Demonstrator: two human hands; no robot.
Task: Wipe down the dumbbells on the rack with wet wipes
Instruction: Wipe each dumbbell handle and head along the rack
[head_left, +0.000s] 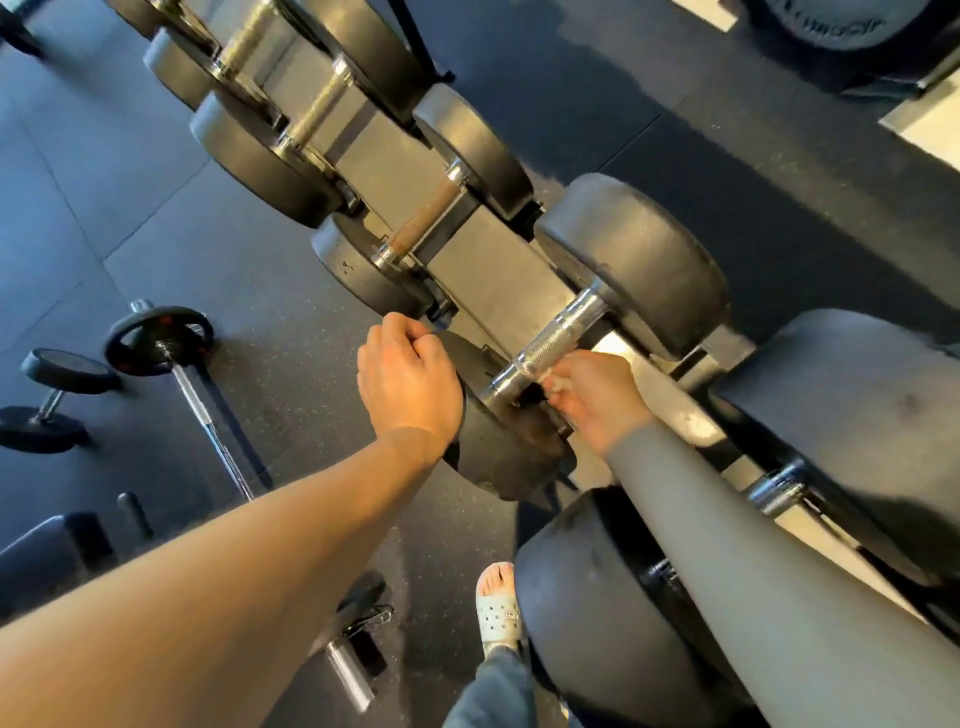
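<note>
Step in hand: wiping the grip of one dumbbell (550, 343), which lies across the rack (467, 249), near head at its front edge; right hand (597, 400) pinches the wipe (551, 382) against the grip; left hand (408, 384) curls over the near head, steadying; next, likely: work wipe round grip, then heads.

Left grip (410, 384) curled, right grip (597, 400) pinching (sleeved).

Warm light is cast, apparently from the right: the left forearm (234, 545) is lit orange and glare is thrown off the chrome handle (550, 345). The floor (78, 208) is left dim and bluish, and the far dumbbells (249, 47) are blurred.
</note>
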